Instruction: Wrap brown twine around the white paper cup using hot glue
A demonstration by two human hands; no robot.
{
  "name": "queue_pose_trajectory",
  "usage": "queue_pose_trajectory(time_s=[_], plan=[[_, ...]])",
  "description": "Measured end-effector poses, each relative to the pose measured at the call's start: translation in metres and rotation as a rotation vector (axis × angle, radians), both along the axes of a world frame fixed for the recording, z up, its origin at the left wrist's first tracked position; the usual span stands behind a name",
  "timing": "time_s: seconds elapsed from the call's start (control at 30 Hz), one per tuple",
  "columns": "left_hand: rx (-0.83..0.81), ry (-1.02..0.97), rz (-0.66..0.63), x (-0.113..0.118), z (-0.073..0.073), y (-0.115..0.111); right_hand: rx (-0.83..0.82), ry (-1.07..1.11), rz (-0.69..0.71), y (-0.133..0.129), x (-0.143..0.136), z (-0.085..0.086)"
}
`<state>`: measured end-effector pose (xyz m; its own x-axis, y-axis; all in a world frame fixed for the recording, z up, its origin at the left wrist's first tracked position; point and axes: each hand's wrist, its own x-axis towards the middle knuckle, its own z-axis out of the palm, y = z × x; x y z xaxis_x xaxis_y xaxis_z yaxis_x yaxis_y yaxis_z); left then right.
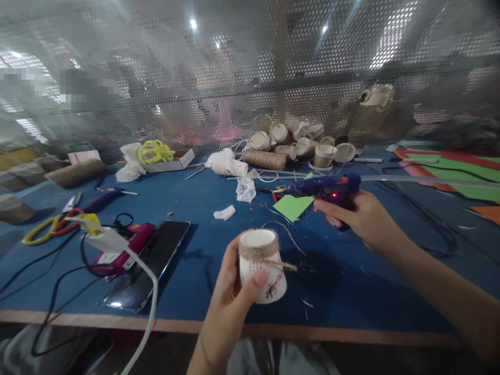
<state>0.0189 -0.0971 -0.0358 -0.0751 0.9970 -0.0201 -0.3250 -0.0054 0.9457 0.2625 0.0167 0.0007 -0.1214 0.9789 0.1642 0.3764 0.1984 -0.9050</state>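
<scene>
In my left hand point(234, 297) is a small white jar point(276, 285) with a printed flower design, its mouth tilted a little toward me. Jute twine point(258, 253) is wound round the jar's neck, and a loose end sticks out to the right. My right hand point(357, 213) grips a blue glue gun point(324, 186) with a red light lit on its side. The gun's nozzle points left, above a piece of green paper point(292, 207). A clear glue stick point(414, 180) runs out of the gun's back.
Twine-wrapped jars point(324, 155) and a twine roll point(265, 159) lie at the back before a perforated metal screen point(234, 67). At left are a phone point(156, 265), a power strip point(113, 242), cables and scissors point(58, 226). Coloured paper sheets point(464, 174) lie at right.
</scene>
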Motion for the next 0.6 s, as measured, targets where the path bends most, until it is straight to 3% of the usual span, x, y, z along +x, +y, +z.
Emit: queue_pose_trajectory(time_s=[0.17,0.23,0.4,0.6], plan=[[-0.036,-0.104,0.000,0.002,0.009,0.001,-0.010,0.080,0.072,-0.010,-0.006,-0.001],[-0.054,-0.128,-0.003,0.003,0.013,0.001,0.104,0.114,0.110,-0.015,-0.009,-0.001],[-0.085,-0.140,0.020,0.006,0.020,0.001,0.477,0.076,0.382,-0.019,-0.011,-0.002],[-0.086,-0.151,0.063,0.005,0.018,0.002,0.530,-0.036,0.493,-0.020,-0.005,-0.002]])
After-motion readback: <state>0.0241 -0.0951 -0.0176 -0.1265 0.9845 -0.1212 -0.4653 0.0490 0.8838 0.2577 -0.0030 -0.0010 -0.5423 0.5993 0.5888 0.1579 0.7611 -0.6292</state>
